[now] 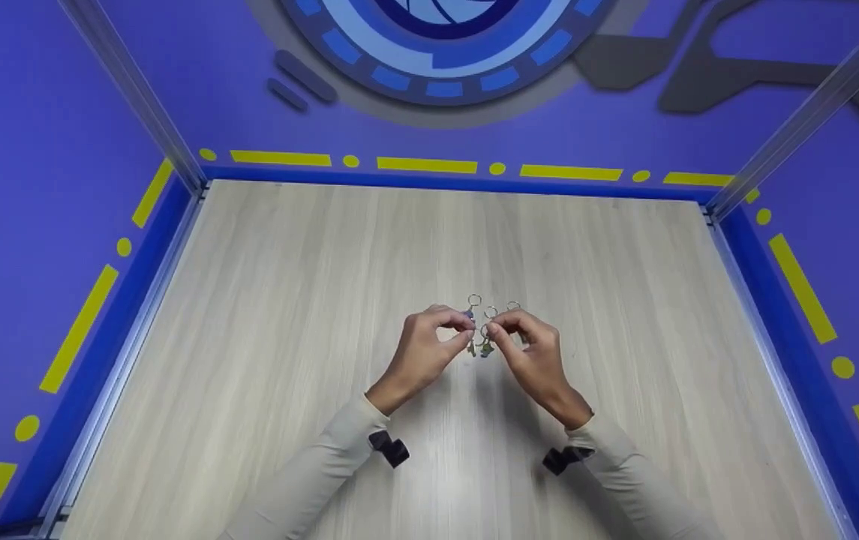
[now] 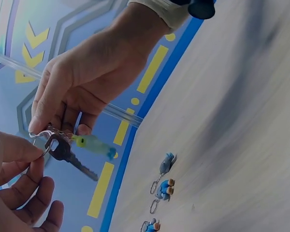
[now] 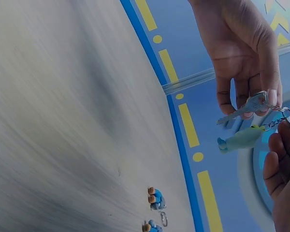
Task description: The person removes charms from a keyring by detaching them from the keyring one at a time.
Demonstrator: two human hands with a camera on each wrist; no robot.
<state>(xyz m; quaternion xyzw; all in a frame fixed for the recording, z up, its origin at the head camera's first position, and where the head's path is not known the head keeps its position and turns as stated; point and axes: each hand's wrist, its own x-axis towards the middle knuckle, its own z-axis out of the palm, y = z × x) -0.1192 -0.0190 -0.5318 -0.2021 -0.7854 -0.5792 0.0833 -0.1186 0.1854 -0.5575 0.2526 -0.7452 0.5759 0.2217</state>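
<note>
Above table [image 1: 286, 300] centre, head view: left hand [image 1: 425, 352] and right hand [image 1: 530, 356] meet fingertip to fingertip, both pinching key ring [image 1: 483, 330]; spare keychains [image 1: 493, 307] just beyond

Left wrist: key [image 2: 70, 155], green charm [image 2: 94, 144] hang from ring

Right wrist: same key [image 3: 244, 110], charm [image 3: 239, 138] dangle

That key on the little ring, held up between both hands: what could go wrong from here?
Judging from the views, two risks:

1. Both the left hand and the right hand pinch the ring with fingertips only, above the table. If either grip slips, the key and green charm may drop.

2. A drop could land on the spare keyrings lying below and scatter them.
</note>
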